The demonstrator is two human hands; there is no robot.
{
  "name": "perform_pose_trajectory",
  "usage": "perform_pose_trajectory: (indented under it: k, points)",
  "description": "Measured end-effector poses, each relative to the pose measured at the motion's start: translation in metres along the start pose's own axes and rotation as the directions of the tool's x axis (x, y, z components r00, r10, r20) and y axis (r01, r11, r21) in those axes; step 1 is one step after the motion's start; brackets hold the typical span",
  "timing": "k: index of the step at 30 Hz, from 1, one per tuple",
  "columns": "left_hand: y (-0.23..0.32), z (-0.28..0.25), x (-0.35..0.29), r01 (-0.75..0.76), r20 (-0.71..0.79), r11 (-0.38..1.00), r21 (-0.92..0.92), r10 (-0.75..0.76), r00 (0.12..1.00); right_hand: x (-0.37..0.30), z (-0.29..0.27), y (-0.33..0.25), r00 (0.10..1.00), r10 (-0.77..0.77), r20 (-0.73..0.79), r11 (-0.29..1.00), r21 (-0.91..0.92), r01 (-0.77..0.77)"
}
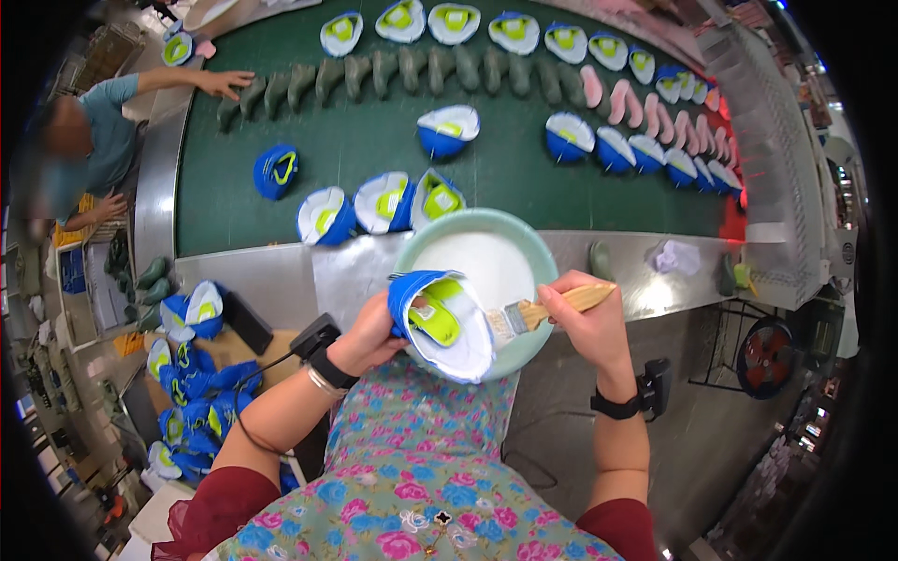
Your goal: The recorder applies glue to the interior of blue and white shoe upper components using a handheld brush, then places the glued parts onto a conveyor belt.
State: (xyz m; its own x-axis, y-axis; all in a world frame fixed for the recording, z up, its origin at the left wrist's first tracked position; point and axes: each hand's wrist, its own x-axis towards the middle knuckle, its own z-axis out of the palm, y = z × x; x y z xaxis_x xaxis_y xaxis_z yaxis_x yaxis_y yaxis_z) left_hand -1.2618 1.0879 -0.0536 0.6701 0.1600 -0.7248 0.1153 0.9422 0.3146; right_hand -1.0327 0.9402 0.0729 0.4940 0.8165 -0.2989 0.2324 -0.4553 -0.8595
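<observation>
Left hand (367,338): grip closed around a blue shoe upper (440,323) with white lining and a lime-green insert, held tilted over the near rim of the bowl
Right hand (585,323): grip closed on the wooden handle of a flat paintbrush (547,309), bristles pointing left and touching the edge of the shoe upper
Bowl (538,245): pale green, round, filled with white liquid, sitting on the metal tabletop just in front of the person
Tabletop (271,280): a brushed steel ledge running along the near side of the belt, shiny with glare at the right end
Conveyor belt (374,150): dark green, wide, curving across the upper half of the view; loose blue uppers (379,204) lie near its near edge, a row of dark green lasts (412,70) runs along the middle, pink lasts (622,101) further right, more blue uppers along the far edge
Co-worker (94,140): at the left end of the belt, one hand (224,84) resting by the dark lasts
Bin of uppers (192,402): a heap of blue uppers at the person's lower left, beside the tabletop
Room: a factory floor, grey concrete below, a fan (772,355) standing at the right
</observation>
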Motion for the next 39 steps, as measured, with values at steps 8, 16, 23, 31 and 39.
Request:
perform_pose_trajectory:
  k: [8, 16, 23, 31, 39]
  points:
    - [0.067, 0.077, 0.081, -0.765, 0.366, 0.352, 0.539, 0.721, 0.589, 0.101, 0.009, -0.024, 0.987, 0.009, 0.159, 0.976, 0.212, -0.043]
    - [0.109, -0.008, 0.188, -0.557, 0.662, -0.363, 0.747, 0.330, 0.673, 0.272, -0.022, 0.122, 0.988, 0.051, 0.142, 0.988, -0.155, -0.029]
    - [0.143, -0.055, 0.180, -0.432, 0.638, -0.808, 0.400, -0.094, 0.765, 0.337, 0.002, 0.126, 0.976, -0.211, 0.044, 0.649, -0.740, 0.174]
    - [0.209, -0.127, 0.123, 0.101, 0.367, -0.854, 0.511, 0.323, 0.872, 0.330, 0.117, 0.114, 0.952, -0.226, 0.208, 0.505, -0.810, 0.297]
    - [0.135, -0.046, 0.113, -0.586, 0.338, 0.549, 0.596, 0.491, 0.803, 0.232, 0.081, 0.000, 0.865, -0.281, 0.416, 0.868, -0.275, 0.415]
